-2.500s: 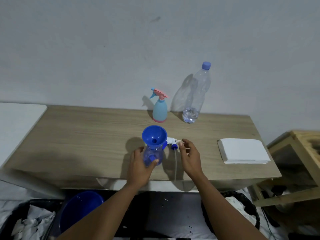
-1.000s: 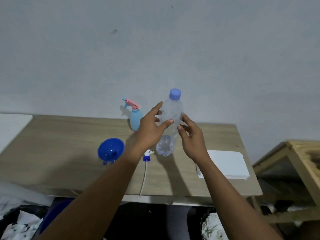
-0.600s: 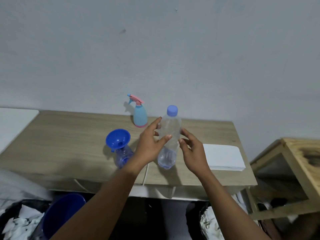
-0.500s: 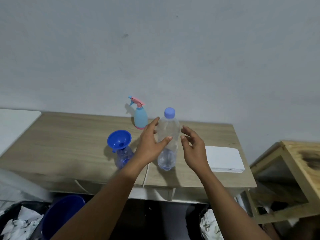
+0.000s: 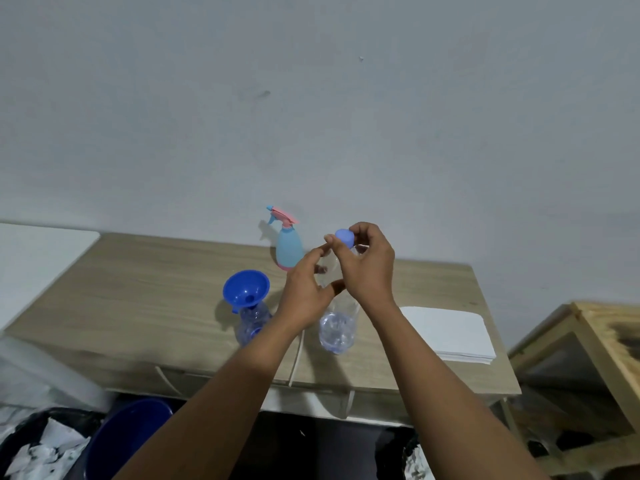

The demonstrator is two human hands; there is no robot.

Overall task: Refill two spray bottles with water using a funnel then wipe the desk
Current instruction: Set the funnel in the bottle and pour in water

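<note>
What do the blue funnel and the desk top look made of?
Blue cone-shaped funnel: likely smooth moulded plastic, from its even saturated colour and thin rim. Pale desk top: matt wood-grain board; streaked grain shows, solid wood or laminate unclear.

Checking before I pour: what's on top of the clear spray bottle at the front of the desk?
A blue funnel sits, bowl up, in the neck of the clear spray bottle. The left forearm covers part of its base; the funnel hides the neck opening.
</note>
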